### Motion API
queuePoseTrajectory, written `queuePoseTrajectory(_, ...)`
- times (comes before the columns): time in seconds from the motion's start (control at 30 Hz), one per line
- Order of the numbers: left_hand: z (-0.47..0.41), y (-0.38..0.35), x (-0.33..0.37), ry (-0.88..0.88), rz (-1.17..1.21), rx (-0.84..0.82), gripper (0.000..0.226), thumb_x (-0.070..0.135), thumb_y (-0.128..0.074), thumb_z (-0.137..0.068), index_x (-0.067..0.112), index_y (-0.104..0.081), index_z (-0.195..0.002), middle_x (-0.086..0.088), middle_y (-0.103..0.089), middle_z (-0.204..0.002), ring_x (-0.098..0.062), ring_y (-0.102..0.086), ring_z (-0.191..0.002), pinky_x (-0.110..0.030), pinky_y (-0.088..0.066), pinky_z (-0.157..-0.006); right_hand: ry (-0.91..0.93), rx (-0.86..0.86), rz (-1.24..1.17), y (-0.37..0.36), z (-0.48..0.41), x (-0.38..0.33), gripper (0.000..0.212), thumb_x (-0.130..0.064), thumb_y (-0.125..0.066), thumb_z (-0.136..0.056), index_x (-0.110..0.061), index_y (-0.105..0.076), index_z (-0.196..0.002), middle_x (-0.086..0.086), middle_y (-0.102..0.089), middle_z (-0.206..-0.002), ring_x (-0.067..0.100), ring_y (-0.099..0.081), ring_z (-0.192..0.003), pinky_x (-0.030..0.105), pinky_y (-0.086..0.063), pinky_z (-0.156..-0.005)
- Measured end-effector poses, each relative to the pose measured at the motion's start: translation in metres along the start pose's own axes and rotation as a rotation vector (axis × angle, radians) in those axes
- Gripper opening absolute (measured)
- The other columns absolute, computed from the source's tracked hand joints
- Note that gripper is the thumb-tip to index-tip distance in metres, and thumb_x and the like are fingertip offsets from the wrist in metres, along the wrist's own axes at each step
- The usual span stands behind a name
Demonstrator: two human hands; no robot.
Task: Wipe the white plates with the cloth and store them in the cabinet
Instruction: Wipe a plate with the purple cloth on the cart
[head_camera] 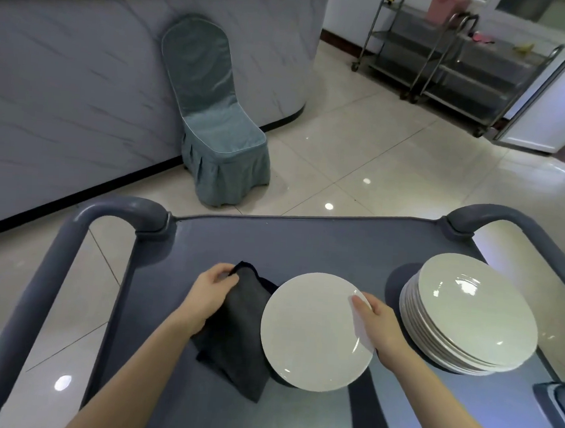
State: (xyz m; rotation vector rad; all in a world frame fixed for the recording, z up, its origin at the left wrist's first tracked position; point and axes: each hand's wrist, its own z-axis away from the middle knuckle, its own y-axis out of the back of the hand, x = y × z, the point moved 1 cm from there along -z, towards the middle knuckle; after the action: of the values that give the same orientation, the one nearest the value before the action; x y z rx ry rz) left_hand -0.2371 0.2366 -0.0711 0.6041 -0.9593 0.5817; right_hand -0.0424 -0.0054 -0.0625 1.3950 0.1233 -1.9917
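The left hand (210,295) grips the dark cloth (235,337). The right hand (378,324) pinches the rim of one white plate (313,333); the plate stack (471,314) stands just right of this hand.

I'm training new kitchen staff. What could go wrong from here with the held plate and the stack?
The right hand grips the plate by one rim only, so it might slip or tip once the left hand presses the cloth on it. The stack of plates sits unevenly near the right edge of the cart; a bump could shift it.
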Motion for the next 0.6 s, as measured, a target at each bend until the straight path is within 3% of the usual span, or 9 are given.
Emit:
queuePoseTrajectory(0.13, 0.029, -0.007, 0.047, -0.078, 0.2, -0.01, 0.015, 0.019, -0.054, -0.099, 0.019, -0.069, -0.102, -0.009, -0.071, -0.099, -0.021, -0.066, -0.089, -0.036, -0.052, -0.084, -0.011, -0.002, -0.022, -0.006, -0.002, -0.006, 0.021, -0.023, -0.053, -0.101, -0.015, -0.071, -0.103, 0.006, -0.075, -0.1, 0.026, -0.07, -0.093, 0.038, -0.055, -0.081)
queuePoseTrajectory(0.2, 0.05, -0.024, 0.067, -0.16, 0.232, -0.075, 0.016, 0.017, -0.052, -0.1, 0.019, -0.067, -0.105, -0.01, -0.071, -0.095, -0.018, -0.065, -0.081, -0.031, -0.052, -0.075, 0.002, 0.017, -0.052, -0.012, -0.001, -0.011, 0.021, -0.023, -0.052, -0.101, -0.014, -0.07, -0.102, 0.006, -0.074, -0.098, 0.024, -0.07, -0.089, 0.038, -0.056, -0.078)
queuePoseTrajectory(0.27, 0.07, -0.048, 0.077, -0.264, 0.172, -0.18, 0.021, 0.017, -0.05, -0.101, 0.022, -0.067, -0.112, -0.001, -0.072, -0.099, -0.01, -0.066, -0.084, -0.018, -0.051, -0.074, 0.029, 0.047, -0.071, -0.016, 0.0, -0.018, 0.021, -0.021, -0.05, -0.102, -0.011, -0.069, -0.1, 0.003, -0.072, -0.092, 0.019, -0.066, -0.081, 0.03, -0.052, -0.068)
queuePoseTrajectory(0.37, 0.083, -0.08, 0.071, -0.356, -0.144, -0.345, 0.029, 0.018, -0.045, -0.103, 0.021, -0.062, -0.127, 0.012, -0.062, -0.119, -0.006, -0.06, -0.111, -0.011, -0.048, -0.082, 0.059, 0.086, -0.127, -0.018, 0.001, -0.027, 0.021, -0.018, -0.049, -0.102, -0.013, -0.067, -0.093, 0.002, -0.067, -0.086, 0.018, -0.058, -0.077, 0.027, -0.046, -0.064)
queuePoseTrajectory(0.43, 0.082, -0.096, 0.058, -0.394, -0.426, -0.432, 0.032, 0.015, -0.039, -0.105, 0.015, -0.059, -0.13, 0.009, -0.052, -0.119, -0.013, -0.06, -0.107, -0.019, -0.055, -0.072, 0.06, 0.099, -0.165, -0.014, 0.001, -0.031, 0.023, -0.019, -0.049, -0.102, -0.018, -0.066, -0.087, 0.001, -0.066, -0.086, 0.017, -0.057, -0.077, 0.029, -0.046, -0.068)
queuePoseTrajectory(0.5, 0.075, -0.103, 0.049, -0.515, -0.71, -0.342, 0.035, 0.011, -0.042, -0.102, 0.019, -0.057, -0.133, 0.009, -0.049, -0.123, -0.014, -0.058, -0.105, -0.025, -0.054, -0.077, 0.059, 0.104, -0.192, -0.008, 0.0, -0.035, 0.022, -0.022, -0.048, -0.102, -0.019, -0.064, -0.087, 0.001, -0.065, -0.087, 0.016, -0.056, -0.078, 0.03, -0.046, -0.07)
queuePoseTrajectory(0.6, 0.064, -0.109, 0.036, -0.855, -0.98, -0.081, 0.034, 0.021, -0.059, -0.089, 0.03, -0.064, -0.121, 0.014, -0.058, -0.12, -0.014, -0.056, -0.105, -0.025, -0.05, -0.066, 0.034, 0.113, -0.272, 0.005, -0.004, -0.039, 0.021, -0.023, -0.049, -0.101, -0.016, -0.065, -0.088, 0.004, -0.067, -0.089, 0.019, -0.059, -0.079, 0.032, -0.049, -0.07)
